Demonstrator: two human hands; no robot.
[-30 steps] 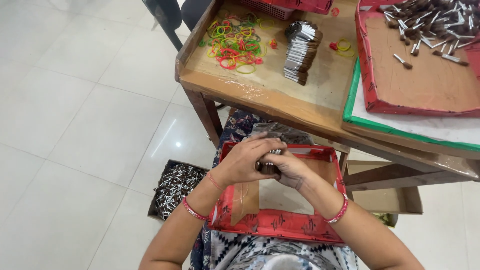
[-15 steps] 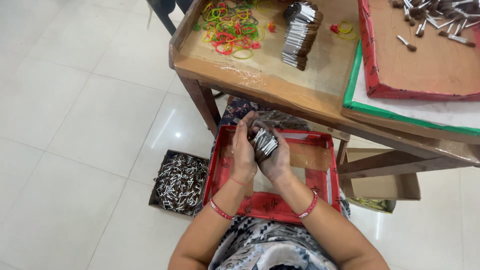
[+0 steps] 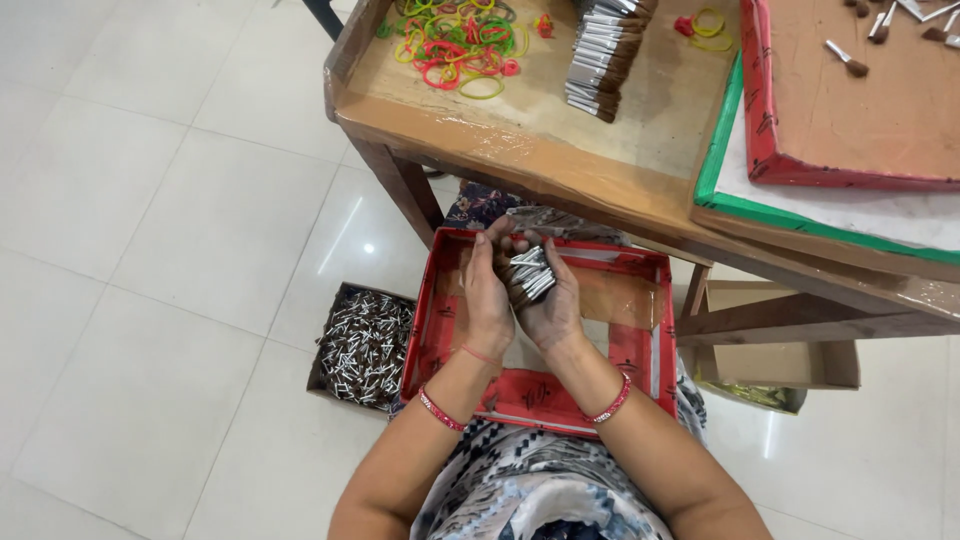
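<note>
Two hands are squaring up one bundle (image 3: pixel 527 275) of silver-tipped sticks over the red tray (image 3: pixel 655 300) on the lap. Left hand (image 3: pixel 487 295) and right hand (image 3: pixel 552 305) are pressing it between the palms, both grasping, no band on it as far as visible. Banded stack (image 3: pixel 603 50) is sitting done on the table (image 3: pixel 520 150), near the rubber bands (image 3: pixel 455 40). Floor box (image 3: pixel 365 345) is holding many loose sticks, so plenty is left.

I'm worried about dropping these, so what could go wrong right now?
The bundle of small silver-tipped pieces is only cupped between the left hand and right hand, unbound, so pieces could slip out. They would likely land in the red tray on the lap, though some might bounce to the floor.
</note>
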